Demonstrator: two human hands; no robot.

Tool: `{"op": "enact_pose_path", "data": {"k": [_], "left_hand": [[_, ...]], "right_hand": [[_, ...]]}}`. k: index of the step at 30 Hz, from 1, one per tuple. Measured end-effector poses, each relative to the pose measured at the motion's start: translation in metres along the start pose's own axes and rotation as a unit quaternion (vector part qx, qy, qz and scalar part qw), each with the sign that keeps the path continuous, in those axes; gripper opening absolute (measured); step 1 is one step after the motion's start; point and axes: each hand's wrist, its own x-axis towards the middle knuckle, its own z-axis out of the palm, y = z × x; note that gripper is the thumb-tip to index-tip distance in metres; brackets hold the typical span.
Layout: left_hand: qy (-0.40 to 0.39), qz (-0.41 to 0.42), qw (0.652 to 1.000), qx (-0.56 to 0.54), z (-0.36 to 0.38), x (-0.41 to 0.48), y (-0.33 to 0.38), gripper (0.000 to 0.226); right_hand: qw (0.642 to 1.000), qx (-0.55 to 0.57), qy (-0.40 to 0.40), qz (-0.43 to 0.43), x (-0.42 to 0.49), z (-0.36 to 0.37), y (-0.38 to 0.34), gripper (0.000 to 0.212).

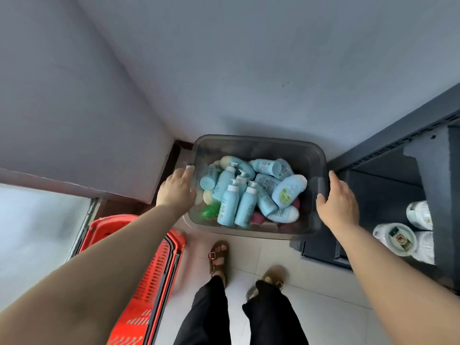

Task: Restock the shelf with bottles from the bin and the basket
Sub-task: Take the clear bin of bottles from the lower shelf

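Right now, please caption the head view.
Left hand and right hand grip a translucent grey plastic bin of pale blue bottles.

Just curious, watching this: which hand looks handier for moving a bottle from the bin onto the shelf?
Probably the right hand: it grips the bin at its right rim, next to the dark shelf. The left hand holds the opposite rim, beside the red basket.

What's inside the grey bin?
The grey bin holds a pile of pale blue bottles, some with white pump tops, plus a green item, a cream item and dark red items lower down. What lies beneath the pile is covered.
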Motion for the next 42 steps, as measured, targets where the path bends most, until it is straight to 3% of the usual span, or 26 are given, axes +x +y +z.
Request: {"op": "enact_pose_path", "data": {"k": [7,16,19,25,32,42], "left_hand": [[-0.043,-0.036,0.998,-0.002,0.053,0.063,-0.026,0.071],[-0.007,-0.113,0.99,-0.089,0.105,0.109,-0.039,0.081],[0.013,-0.121,0.988,-0.09,0.112,0.116,-0.043,0.075],[-0.005,-0.183,0.975,-0.126,0.111,0.126,-0.042,0.034],[0.004,-0.187,0.971,-0.149,0.108,0.121,-0.034,0.034],[-0.01,-0.193,0.969,-0.151,0.092,0.103,-0.041,0.029]], "right_hand": [[0.998,-0.006,-0.005,0.066,0.047,0.063,0.031,0.071],[0.982,0.035,-0.038,0.18,0.097,0.118,0.062,0.076],[0.976,0.067,-0.037,0.202,0.101,0.125,0.066,0.072],[0.96,0.12,-0.036,0.251,0.108,0.122,0.071,0.058],[0.937,0.201,0.016,0.285,0.111,0.112,0.067,0.04],[0.953,0.196,0.028,0.231,0.081,0.101,0.059,0.038]]}}
